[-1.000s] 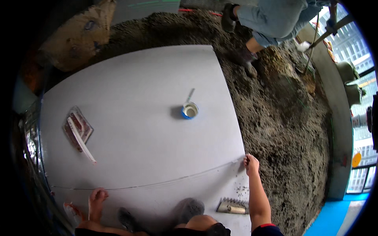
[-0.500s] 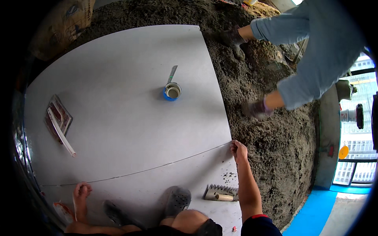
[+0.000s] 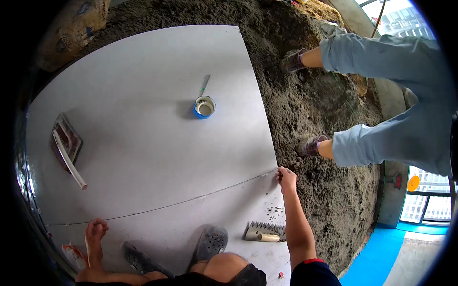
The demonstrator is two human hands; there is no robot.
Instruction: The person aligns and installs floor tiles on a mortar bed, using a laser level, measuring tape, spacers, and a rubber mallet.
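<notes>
My right hand [image 3: 286,179] is pinched at the right edge of a large pale grey slab [image 3: 143,143], where a thin dark line [image 3: 200,196] crosses it; what it holds is too small to tell. My left hand [image 3: 97,233] has curled fingers just below that line at the left, contents unclear. On the slab lie a blue-and-cream tub [image 3: 204,110] with a thin blade [image 3: 205,84] beside it, a float [image 3: 66,143] with a white strip on it, and a notched trowel [image 3: 264,233] below my right hand.
A co-worker's legs [image 3: 372,143] in light blue trousers and dark shoes stand on rough mortar [image 3: 334,200] at the right. A brown paper bag [image 3: 71,33] lies at upper left. Beyond the mortar are a concrete ledge [image 3: 391,200], windows [image 3: 424,207] and blue flooring [image 3: 372,257].
The co-worker has stepped down toward the right side of the mortar, legs now apart. The view has shifted, so the slab sits higher and further left. My hands keep their places along the line.
</notes>
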